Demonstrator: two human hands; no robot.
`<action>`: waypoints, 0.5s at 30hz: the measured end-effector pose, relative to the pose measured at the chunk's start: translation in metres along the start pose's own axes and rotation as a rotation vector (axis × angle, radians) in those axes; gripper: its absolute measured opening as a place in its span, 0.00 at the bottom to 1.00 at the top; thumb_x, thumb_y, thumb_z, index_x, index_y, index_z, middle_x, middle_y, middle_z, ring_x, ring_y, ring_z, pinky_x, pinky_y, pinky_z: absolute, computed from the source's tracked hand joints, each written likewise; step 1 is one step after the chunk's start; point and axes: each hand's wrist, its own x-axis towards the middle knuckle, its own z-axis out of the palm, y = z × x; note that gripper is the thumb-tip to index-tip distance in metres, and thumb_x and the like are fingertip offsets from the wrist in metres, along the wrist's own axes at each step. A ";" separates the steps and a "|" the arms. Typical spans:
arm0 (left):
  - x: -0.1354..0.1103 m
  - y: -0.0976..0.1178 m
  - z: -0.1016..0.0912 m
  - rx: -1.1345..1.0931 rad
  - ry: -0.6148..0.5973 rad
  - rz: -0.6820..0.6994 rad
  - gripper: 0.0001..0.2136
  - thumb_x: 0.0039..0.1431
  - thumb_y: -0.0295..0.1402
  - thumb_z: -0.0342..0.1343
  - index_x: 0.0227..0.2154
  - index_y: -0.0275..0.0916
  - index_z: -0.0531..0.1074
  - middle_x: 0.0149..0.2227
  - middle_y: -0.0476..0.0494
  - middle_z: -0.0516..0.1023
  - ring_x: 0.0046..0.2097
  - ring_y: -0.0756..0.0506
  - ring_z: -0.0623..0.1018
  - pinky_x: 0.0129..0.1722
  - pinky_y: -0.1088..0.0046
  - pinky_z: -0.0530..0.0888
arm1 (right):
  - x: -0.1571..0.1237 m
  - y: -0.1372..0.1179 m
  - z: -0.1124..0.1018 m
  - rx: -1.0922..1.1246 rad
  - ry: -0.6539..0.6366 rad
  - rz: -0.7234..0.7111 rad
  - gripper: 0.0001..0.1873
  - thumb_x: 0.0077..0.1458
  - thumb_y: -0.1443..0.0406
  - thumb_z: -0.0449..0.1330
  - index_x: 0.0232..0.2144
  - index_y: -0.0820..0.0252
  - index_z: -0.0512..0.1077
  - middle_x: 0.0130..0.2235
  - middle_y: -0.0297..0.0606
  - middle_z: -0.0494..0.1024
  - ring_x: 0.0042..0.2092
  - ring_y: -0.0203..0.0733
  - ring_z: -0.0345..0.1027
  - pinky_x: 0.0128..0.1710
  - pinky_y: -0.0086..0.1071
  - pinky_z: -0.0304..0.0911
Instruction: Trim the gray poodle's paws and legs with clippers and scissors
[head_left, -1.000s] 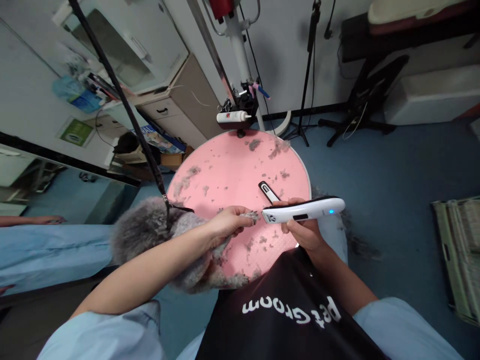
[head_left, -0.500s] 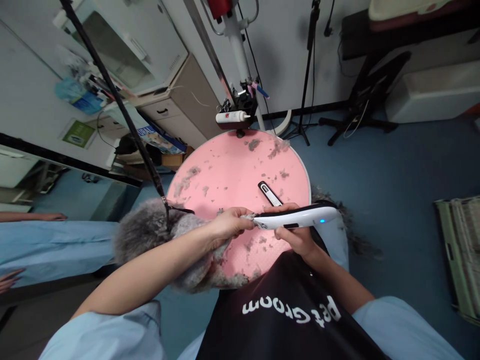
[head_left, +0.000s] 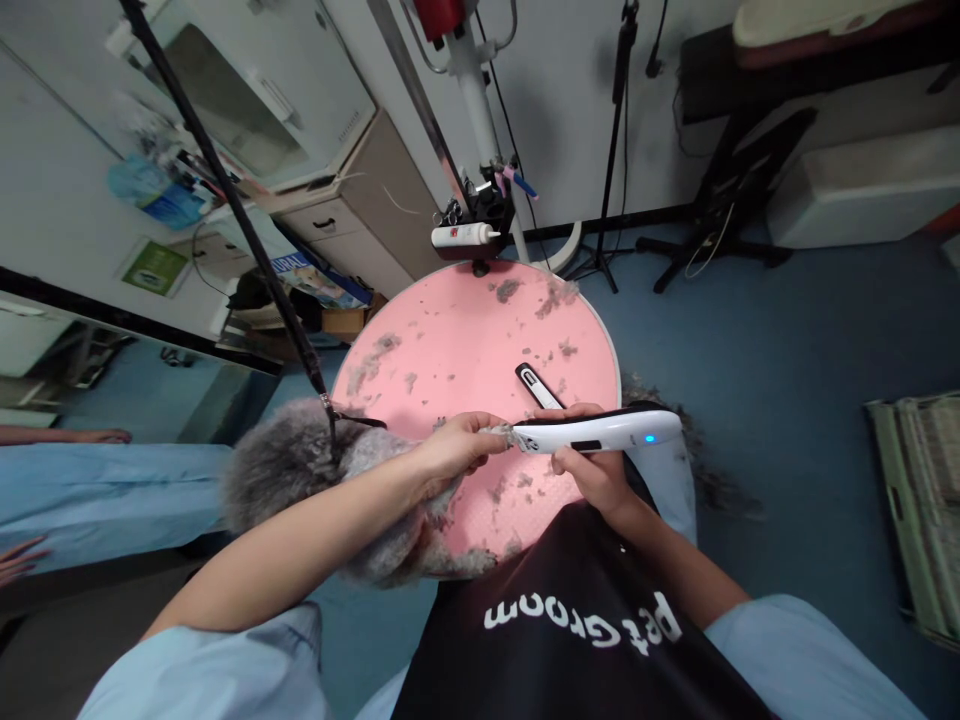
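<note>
A grey, fluffy dog [head_left: 281, 465] is on the left side of the round pink grooming table [head_left: 465, 330], with a black strap [head_left: 262, 265] running up from its neck. My left hand [head_left: 469, 445] is closed around the dog's paw [head_left: 501, 434], holding it out over the table. In my right hand [head_left: 596, 475] is a white hair clipper [head_left: 611, 432] with a blue light; its head is at the paw. A second black-and-white clipper [head_left: 538, 385] lies on the table just beyond my right hand, partly hidden by it.
Cut fur tufts [head_left: 555, 295] are scattered over the table. A white bottle [head_left: 465, 235] and scissors [head_left: 450, 213] sit in a holder at its far edge. Another person's blue clothing [head_left: 112, 500] shows at left. More fur [head_left: 712, 480] lies on the floor at right.
The clipper has shifted slightly right and tilted a little, its head drawn slightly back along the paw. My left hand keeps its hold on the paw.
</note>
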 end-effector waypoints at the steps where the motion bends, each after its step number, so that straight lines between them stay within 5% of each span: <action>1: 0.000 0.000 0.000 0.005 0.008 0.002 0.11 0.43 0.30 0.57 0.33 0.36 0.68 0.20 0.55 0.61 0.18 0.57 0.55 0.20 0.76 0.48 | 0.000 0.000 0.001 0.022 0.003 0.004 0.19 0.50 0.66 0.62 0.43 0.51 0.61 0.39 0.34 0.78 0.23 0.33 0.66 0.22 0.31 0.64; 11: 0.000 0.000 0.003 0.089 0.047 0.011 0.13 0.41 0.28 0.57 0.33 0.36 0.68 0.19 0.56 0.62 0.19 0.56 0.57 0.20 0.77 0.51 | 0.001 -0.009 0.007 -0.020 -0.042 -0.016 0.18 0.50 0.66 0.61 0.43 0.51 0.61 0.42 0.36 0.78 0.24 0.33 0.66 0.25 0.31 0.65; 15: 0.000 -0.001 0.003 0.075 0.010 0.015 0.13 0.42 0.30 0.57 0.34 0.36 0.69 0.21 0.54 0.64 0.20 0.56 0.58 0.20 0.77 0.50 | 0.013 -0.007 -0.005 0.013 -0.208 0.017 0.20 0.45 0.63 0.65 0.41 0.53 0.64 0.42 0.38 0.77 0.28 0.35 0.68 0.28 0.33 0.65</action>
